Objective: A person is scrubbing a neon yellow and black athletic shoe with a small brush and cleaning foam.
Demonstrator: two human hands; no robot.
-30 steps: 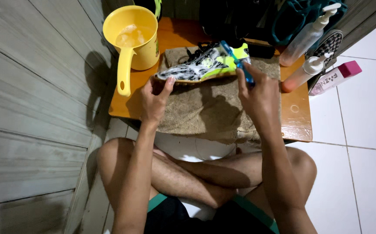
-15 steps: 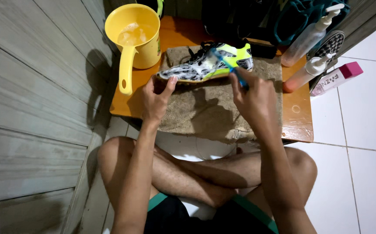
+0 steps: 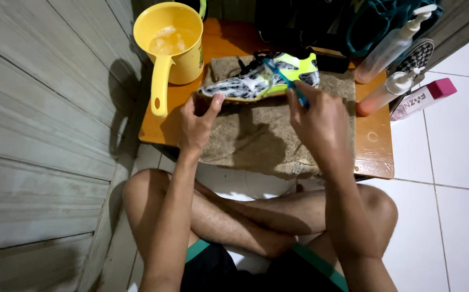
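Observation:
A black, white and neon yellow sports shoe (image 3: 256,81) lies on its side on a brown towel (image 3: 267,135), which covers a low orange wooden table (image 3: 375,140). My left hand (image 3: 196,121) grips the shoe's toe end with thumb and fingers. My right hand (image 3: 318,121) holds a blue toothbrush (image 3: 286,81), whose head rests on the shoe's upper. I sit cross-legged on the floor in front of the table.
A yellow water dipper (image 3: 172,46) with soapy water stands at the table's back left. At the right are a spray bottle (image 3: 394,43), a pump bottle (image 3: 386,92) and a pink-capped tube (image 3: 421,100). A grey wall runs along the left; white tiles lie at the right.
My right hand has shifted left and slightly down with the toothbrush along the shoe. My left hand stays on the toe end.

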